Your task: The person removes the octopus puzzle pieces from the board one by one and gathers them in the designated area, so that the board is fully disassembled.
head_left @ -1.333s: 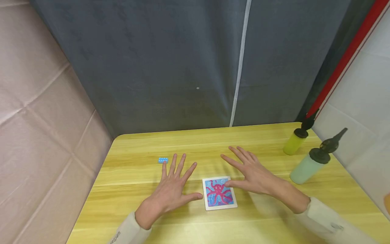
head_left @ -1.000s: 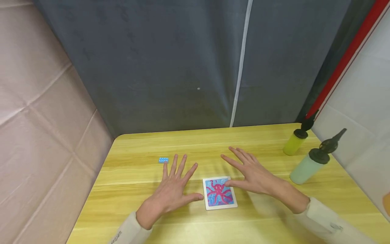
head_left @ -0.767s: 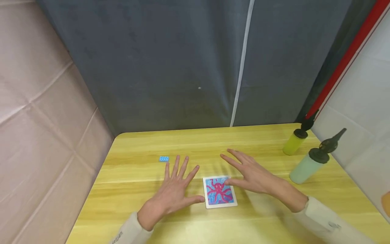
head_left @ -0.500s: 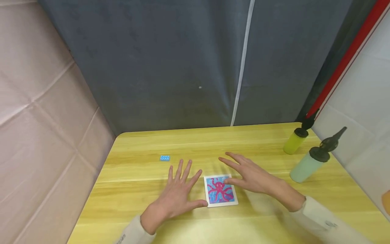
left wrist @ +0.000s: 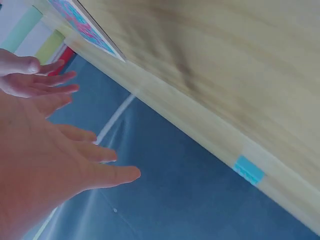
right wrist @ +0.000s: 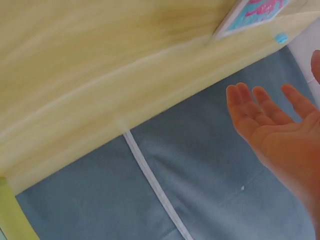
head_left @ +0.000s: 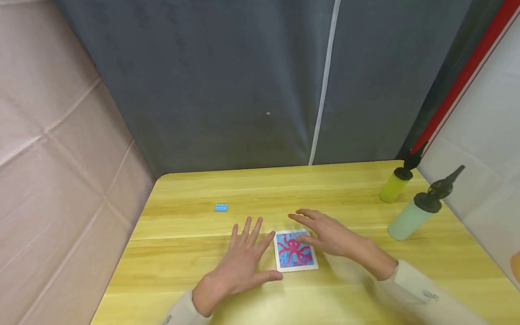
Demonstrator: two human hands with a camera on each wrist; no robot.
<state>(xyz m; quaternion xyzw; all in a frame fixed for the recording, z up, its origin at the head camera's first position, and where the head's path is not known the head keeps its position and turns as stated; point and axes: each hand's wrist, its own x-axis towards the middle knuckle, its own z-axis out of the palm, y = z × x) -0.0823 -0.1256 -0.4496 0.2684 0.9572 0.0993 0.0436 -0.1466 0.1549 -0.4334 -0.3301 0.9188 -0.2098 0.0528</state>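
A square white-edged tile with a pink octopus picture lies on the wooden table in the head view. My left hand hovers at its left side, fingers spread, thumb tip by the tile's lower left corner. On the other side, my right hand is held with fingers extended, its thumb overlapping the tile's upper right part in this view. Neither hand holds anything. Beyond the left fingertips lies a small light-blue toy building brick. The left wrist view shows the tile edge-on near the left hand.
At the table's right stand a yellow-green bottle and a pale green bottle, each with a black top. A dark grey curtain hangs behind the wooden table. Pale cloth walls close off both sides.
Both hands have drawn closer to the tile: the left moved right and toward the person, the right moved slightly left. The brick, bottles and tile shift only slightly with the head view.
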